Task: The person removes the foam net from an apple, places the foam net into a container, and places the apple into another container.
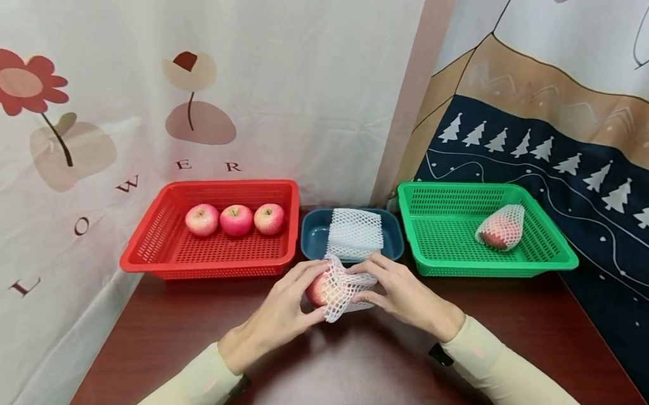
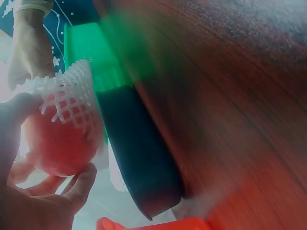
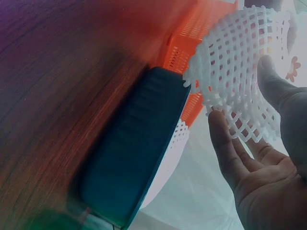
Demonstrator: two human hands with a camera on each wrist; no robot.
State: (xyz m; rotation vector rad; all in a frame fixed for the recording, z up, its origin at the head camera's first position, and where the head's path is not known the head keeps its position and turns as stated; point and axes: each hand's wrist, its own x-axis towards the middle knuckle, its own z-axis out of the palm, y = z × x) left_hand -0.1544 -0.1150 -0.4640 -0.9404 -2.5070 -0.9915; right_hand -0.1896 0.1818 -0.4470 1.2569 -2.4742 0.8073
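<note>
Between both hands, over the table's middle, is a red and yellow apple (image 1: 317, 290) partly covered by a white foam net sleeve (image 1: 341, 293). My left hand (image 1: 283, 309) grips the apple from the left, thumb on the near side and fingers beyond. In the left wrist view the bare end of the apple (image 2: 62, 143) sits in that hand's grasp, the net over its other end. My right hand (image 1: 406, 293) pinches the loose end of the net, thumb and fingers on opposite sides. The right wrist view shows the net (image 3: 235, 62) spread open over the apple.
A red basket (image 1: 215, 269) at the back left contains three bare apples (image 1: 237, 220). Behind the hands, a blue tray (image 1: 310, 232) holds flat foam nets (image 1: 355, 230). At right, a green basket (image 1: 444, 263) has one netted apple (image 1: 501, 228). A printed curtain hangs behind.
</note>
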